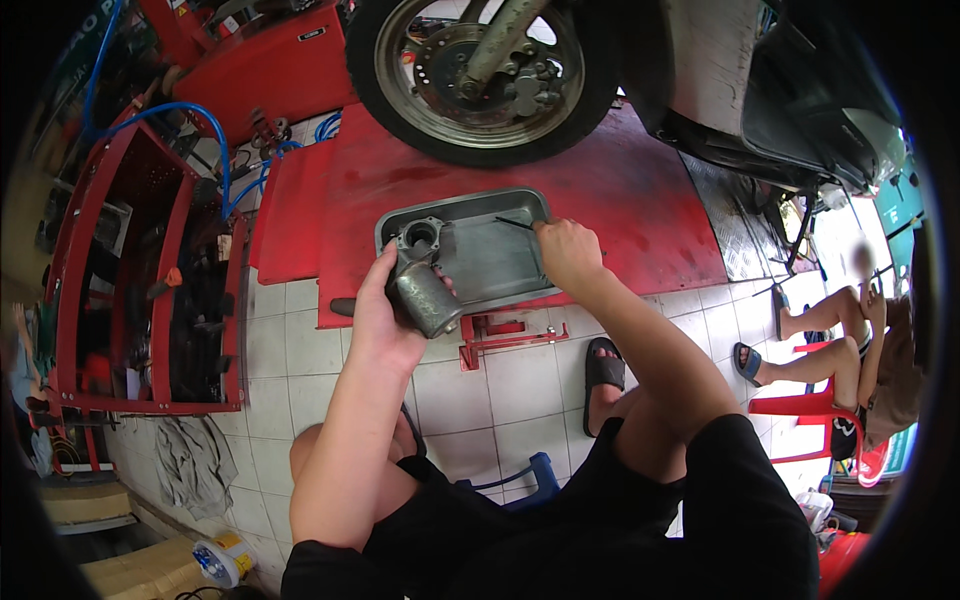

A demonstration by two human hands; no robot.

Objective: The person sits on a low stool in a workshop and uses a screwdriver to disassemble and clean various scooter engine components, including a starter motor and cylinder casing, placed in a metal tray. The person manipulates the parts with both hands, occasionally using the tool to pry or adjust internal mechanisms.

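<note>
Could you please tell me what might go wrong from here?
The metal part is held by the left hand alone, so a slip could drop it into the tray or toward the floor.
A foot in an open sandal is close below, so a falling part might hurt it.
The tray sits by the platform's near edge, so a knock might tip it off.

From the person's head, the fisheye looked steeply down, left hand (pixel 388 325) and right hand (pixel 571 254) near, black clothing (pixel 560 560) at six o'clock, wheel (pixel 471 90) at twelve.
</note>
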